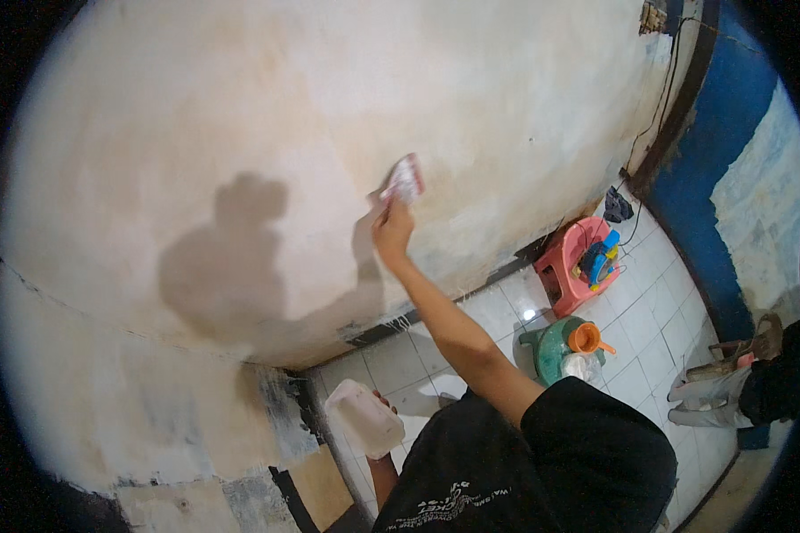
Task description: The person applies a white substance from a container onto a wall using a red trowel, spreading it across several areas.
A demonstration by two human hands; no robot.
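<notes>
My right hand (392, 234), its arm stretched out, is closed on a putty spreader (406, 178) with a reddish-and-white blade. The blade is held at the pale, patchy wall (329, 107); whether its edge touches cannot be made out. Lower down, near my body, my left hand (384, 401) grips a whitish plastic tub (364, 419) from the side. Only its fingertips and the forearm below show, and the tub hides the rest. What lies inside the tub is hard to tell.
On the tiled floor (631, 351) to the right stand a pink plastic stool (553, 266) bearing a blue-and-yellow device (601, 258), and a green stool (551, 345) with an orange dipper (585, 338) and plastic bag (581, 366). Another person (778, 377) is at the far right. A dark cable (665, 98) hangs in the corner.
</notes>
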